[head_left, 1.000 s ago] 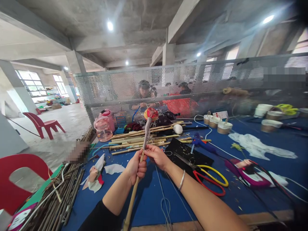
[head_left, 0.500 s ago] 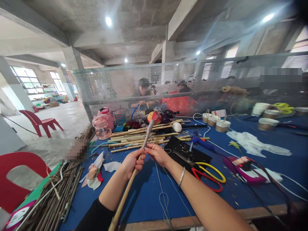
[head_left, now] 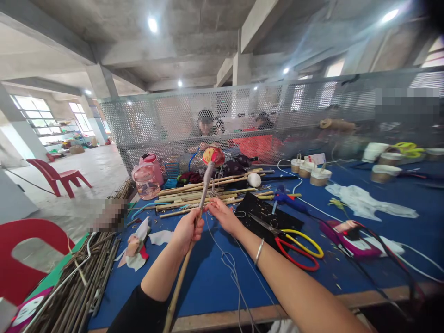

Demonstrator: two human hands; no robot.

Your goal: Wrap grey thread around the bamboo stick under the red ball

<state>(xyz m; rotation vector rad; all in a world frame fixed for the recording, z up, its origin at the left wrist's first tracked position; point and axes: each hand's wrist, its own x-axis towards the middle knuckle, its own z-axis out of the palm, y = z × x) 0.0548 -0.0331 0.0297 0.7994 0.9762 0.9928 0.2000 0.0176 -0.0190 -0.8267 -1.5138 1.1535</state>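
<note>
Head view: the left hand (head_left: 189, 229) is closed round the stick (head_left: 179, 286) above the table (head_left: 121, 289), seemingly to steady its slant, with the red-and-yellow knob (head_left: 213, 157) pointing away. Just right of the stick, the right hand (head_left: 222, 215) makes a narrow fingertip pinch, apparently on thin cord (head_left: 224, 254) to control it; scissors (head_left: 277, 232) lie farther right of the stick, probably for easy reach.
</note>
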